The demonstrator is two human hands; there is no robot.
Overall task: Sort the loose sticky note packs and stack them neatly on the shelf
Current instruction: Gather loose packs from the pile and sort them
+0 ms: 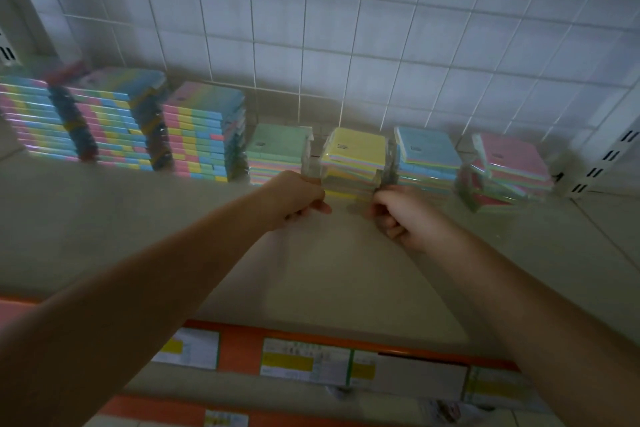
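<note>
Both hands at yellow-topped stack (353,163); left hand (294,199) and right hand (401,215) curled, grip unclear; wrapped pastel packs; labels (304,360) unreadable.

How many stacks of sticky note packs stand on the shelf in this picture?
7 stacks: three tall striped ones at left, then green-topped, yellow-topped between both hands, blue-topped and a leaning pink-topped one. Others may hide beyond the left edge.

A white wire grid panel (346,28) covers the wall behind the display. An orange price rail (242,350) runs along the front edge and carries paper price labels (304,360) with yellow bands. Slotted white uprights (602,163) stand at the right side.
</note>
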